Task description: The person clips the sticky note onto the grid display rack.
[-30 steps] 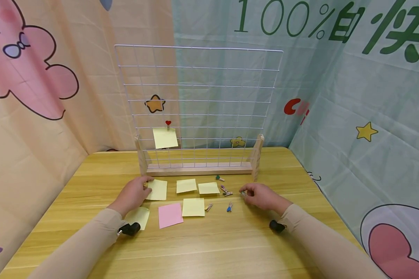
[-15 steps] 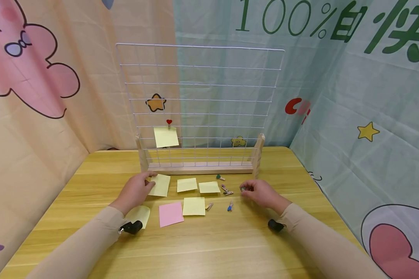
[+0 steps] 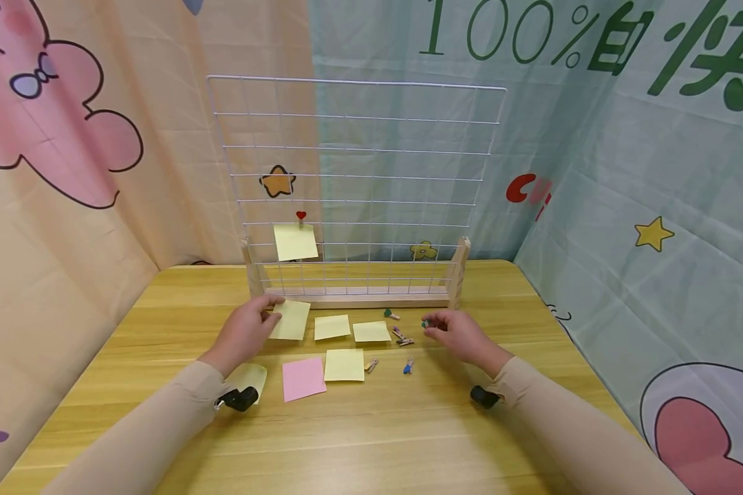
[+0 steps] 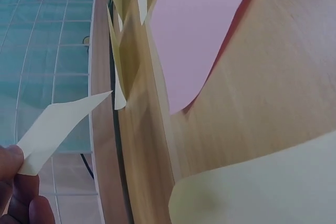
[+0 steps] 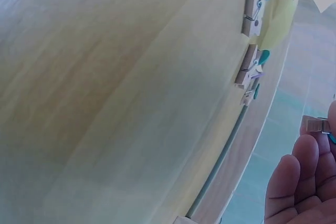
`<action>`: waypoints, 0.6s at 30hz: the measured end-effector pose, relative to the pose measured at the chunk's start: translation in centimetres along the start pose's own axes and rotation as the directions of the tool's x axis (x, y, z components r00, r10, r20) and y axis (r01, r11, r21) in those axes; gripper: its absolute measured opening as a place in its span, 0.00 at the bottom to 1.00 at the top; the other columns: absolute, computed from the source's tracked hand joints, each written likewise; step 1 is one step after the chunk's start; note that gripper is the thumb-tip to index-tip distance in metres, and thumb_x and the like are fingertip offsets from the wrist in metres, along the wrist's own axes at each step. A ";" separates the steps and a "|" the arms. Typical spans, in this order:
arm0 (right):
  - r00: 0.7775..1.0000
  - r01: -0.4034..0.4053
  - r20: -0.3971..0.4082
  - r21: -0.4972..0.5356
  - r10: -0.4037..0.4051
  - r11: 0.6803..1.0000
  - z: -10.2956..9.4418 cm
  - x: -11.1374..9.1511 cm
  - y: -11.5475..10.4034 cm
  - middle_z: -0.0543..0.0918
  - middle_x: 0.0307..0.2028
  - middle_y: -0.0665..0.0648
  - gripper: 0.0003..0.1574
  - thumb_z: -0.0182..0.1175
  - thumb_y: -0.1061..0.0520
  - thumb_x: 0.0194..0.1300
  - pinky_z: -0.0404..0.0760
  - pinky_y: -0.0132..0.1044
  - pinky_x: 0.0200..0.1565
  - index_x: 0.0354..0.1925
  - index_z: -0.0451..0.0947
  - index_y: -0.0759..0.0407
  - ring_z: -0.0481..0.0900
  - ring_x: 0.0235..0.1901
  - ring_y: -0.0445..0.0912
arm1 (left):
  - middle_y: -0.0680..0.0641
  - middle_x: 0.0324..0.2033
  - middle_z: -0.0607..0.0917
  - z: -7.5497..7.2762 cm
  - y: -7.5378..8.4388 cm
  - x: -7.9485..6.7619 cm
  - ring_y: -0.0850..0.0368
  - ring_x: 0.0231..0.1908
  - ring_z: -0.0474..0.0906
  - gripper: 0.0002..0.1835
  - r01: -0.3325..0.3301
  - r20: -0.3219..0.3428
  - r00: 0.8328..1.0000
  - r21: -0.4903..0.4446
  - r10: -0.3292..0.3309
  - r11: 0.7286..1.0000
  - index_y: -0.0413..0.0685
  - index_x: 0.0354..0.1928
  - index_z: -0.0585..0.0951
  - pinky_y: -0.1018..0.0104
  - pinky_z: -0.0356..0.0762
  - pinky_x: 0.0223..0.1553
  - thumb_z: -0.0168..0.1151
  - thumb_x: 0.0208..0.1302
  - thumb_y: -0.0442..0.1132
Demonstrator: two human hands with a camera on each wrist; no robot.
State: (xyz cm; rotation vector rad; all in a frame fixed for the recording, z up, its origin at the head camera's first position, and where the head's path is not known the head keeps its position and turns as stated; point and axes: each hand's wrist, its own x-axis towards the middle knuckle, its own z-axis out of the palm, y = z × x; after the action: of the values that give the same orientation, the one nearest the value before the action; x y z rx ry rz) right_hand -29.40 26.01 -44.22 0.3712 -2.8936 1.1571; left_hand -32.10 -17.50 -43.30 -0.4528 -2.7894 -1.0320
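Observation:
My left hand [image 3: 244, 331] pinches a yellow sticky note [image 3: 293, 321] by its left edge, in front of the rack's wooden base [image 3: 371, 301]. In the left wrist view, thumb and fingers grip one end of this note [image 4: 55, 129], which stands out from them. My right hand [image 3: 461, 338] holds a small wooden clothespin [image 5: 316, 125] between thumb and fingertips; a bit of its teal decoration shows. Another yellow note [image 3: 295, 243] hangs on the white wire grid under a red heart clip [image 3: 300, 216].
Several yellow notes [image 3: 344, 365] and a pink note [image 3: 304, 379] lie on the wooden table [image 3: 359, 440]. One yellow note [image 3: 252, 377] is partly under my left wrist. Small clothespins lie right of the notes, including a blue one [image 3: 408, 366] and a green one [image 3: 391, 314]. Printed curtains stand behind.
My left hand has moved forward and right with the yellow note, raising it toward the rack. My right hand has moved forward and slightly left with the clothespin.

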 end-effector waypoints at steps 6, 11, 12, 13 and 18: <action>1.000 0.013 -0.008 0.011 -0.013 1.000 0.0 0.1 -0.2 0.87 0.41 0.56 0.15 0.65 0.60 0.75 0.80 0.33 0.39 0.55 0.84 0.66 0.80 0.39 0.44 | 0.40 0.44 0.88 0.1 0.5 0.2 0.49 0.41 0.82 0.17 -0.027 -0.024 0.999 -0.028 0.027 0.999 0.43 0.64 0.80 0.60 0.78 0.38 0.61 0.77 0.36; 0.999 0.026 -0.020 0.014 -0.026 1.000 -0.2 0.0 -0.7 0.85 0.39 0.54 0.13 0.66 0.58 0.74 0.80 0.36 0.39 0.51 0.83 0.64 0.79 0.37 0.45 | 0.42 0.39 0.87 0.2 1.2 0.4 0.50 0.38 0.82 0.17 -0.029 -0.029 0.999 -0.048 0.027 0.998 0.44 0.63 0.81 0.61 0.77 0.34 0.61 0.77 0.37; 0.999 0.029 -0.021 0.016 -0.029 0.999 -0.2 0.1 -0.8 0.85 0.38 0.54 0.13 0.67 0.57 0.74 0.80 0.36 0.38 0.50 0.82 0.64 0.79 0.37 0.45 | 0.43 0.37 0.86 0.2 1.4 0.4 0.50 0.37 0.82 0.16 -0.025 -0.029 0.999 -0.053 0.024 0.998 0.45 0.64 0.81 0.62 0.76 0.32 0.61 0.77 0.37; 0.999 0.028 -0.024 0.021 -0.028 0.999 -0.2 0.1 -0.9 0.85 0.38 0.54 0.12 0.67 0.57 0.73 0.80 0.36 0.38 0.50 0.82 0.64 0.79 0.37 0.45 | 0.44 0.35 0.86 0.2 1.6 0.5 0.51 0.37 0.82 0.17 -0.023 -0.030 0.999 -0.057 0.021 0.998 0.45 0.64 0.80 0.63 0.76 0.31 0.61 0.78 0.37; 0.999 0.038 -0.039 0.030 -0.037 0.999 -0.1 0.4 -1.2 0.85 0.37 0.55 0.14 0.67 0.58 0.73 0.79 0.35 0.37 0.53 0.83 0.64 0.78 0.36 0.44 | 0.47 0.29 0.83 0.3 2.4 0.8 0.53 0.32 0.78 0.16 -0.020 -0.037 0.999 -0.086 0.017 0.996 0.46 0.64 0.80 0.64 0.73 0.26 0.61 0.78 0.37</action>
State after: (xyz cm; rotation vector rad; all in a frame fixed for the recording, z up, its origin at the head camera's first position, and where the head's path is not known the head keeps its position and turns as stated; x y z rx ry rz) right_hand -29.54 25.19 -43.30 0.3979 -2.8263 1.1909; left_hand -32.13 -15.42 -41.87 -0.4648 -2.7119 -1.1482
